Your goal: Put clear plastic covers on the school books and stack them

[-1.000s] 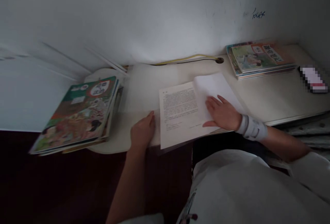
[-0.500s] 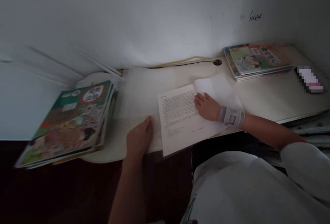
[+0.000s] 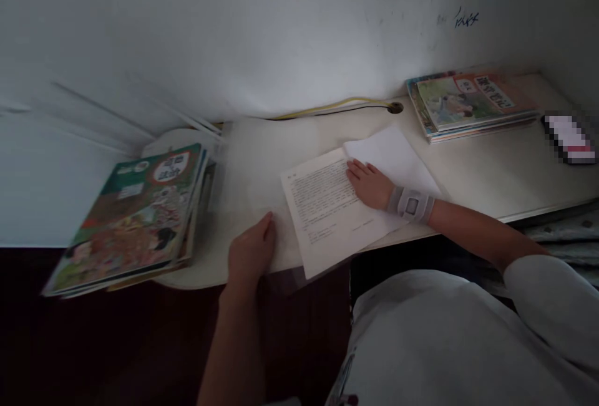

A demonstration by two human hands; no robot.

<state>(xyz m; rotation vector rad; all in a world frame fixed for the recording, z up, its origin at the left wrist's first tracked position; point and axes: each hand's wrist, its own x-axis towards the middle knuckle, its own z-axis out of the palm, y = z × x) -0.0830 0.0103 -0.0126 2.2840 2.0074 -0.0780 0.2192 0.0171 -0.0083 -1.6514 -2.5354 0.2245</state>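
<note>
An open booklet lies on the desk, its printed left page reaching over the front edge. My right hand rests flat near the fold, fingers stretched out, with the blank white page beside and under it. A thin clear plastic sheet spreads to the left of the booklet, and part of it hangs past the desk edge. At that edge my left hand is closed, thumb up, apparently on the plastic sheet's lower border; its curled fingers are mostly hidden.
A stack of picture-covered books overhangs the desk's left front edge. Another book stack lies at the back right, with a blurred-out phone beside it. A yellow cable runs along the wall to a hole in the desk.
My right hand has slid slightly left over the booklet. The raised, curled part of the white page now lies flatter. My left hand stays at the desk edge.
</note>
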